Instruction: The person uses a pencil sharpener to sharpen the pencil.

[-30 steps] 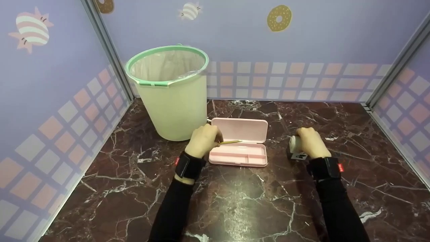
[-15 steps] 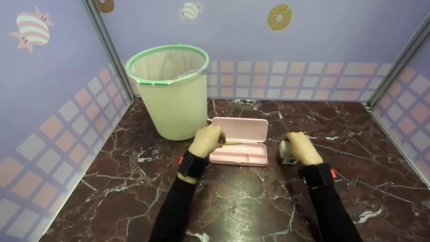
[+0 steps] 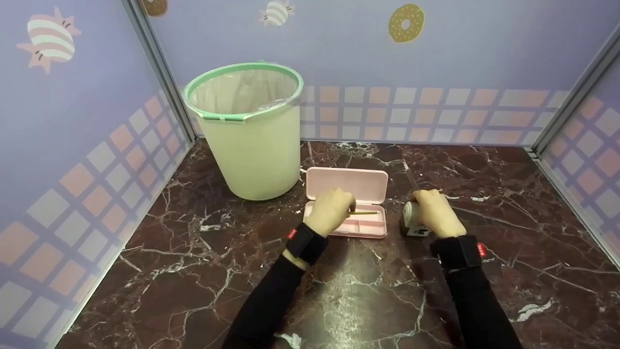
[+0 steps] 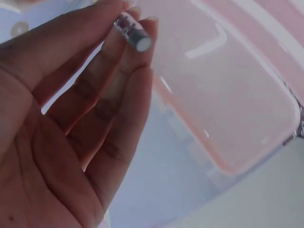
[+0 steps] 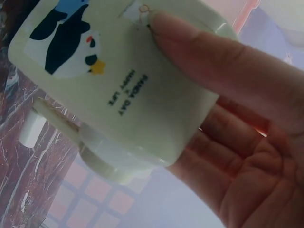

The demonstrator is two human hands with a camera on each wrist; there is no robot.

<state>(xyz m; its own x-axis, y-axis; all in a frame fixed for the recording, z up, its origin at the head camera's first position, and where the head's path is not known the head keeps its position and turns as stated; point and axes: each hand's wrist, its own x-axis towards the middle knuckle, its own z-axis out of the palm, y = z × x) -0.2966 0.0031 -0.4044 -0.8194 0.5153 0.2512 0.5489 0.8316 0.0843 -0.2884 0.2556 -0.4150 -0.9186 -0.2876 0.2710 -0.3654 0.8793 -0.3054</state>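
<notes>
In the head view my left hand (image 3: 333,211) pinches a yellow pencil (image 3: 365,212), which points right over the tray of the pink pencil case (image 3: 373,235). The case lies with its lid (image 3: 346,184) raised at the back. In the left wrist view the pencil's silver-grey end (image 4: 133,34) sticks out between thumb and fingers. To the right of the case, my right hand (image 3: 438,213) grips a cream crank pencil sharpener (image 5: 118,80) with a panda print. A crank with a white knob (image 5: 33,128) shows in the right wrist view.
A pale green bin (image 3: 252,155) with a green rim and clear liner stands behind and left of the case. Patterned panels (image 3: 436,58) close off the back and both sides of the dark marbled tabletop (image 3: 193,271).
My left hand has moved right with the pencil, from the case's left edge to over its tray. The right hand first shifted slightly left with the sharpener, then stayed still.
</notes>
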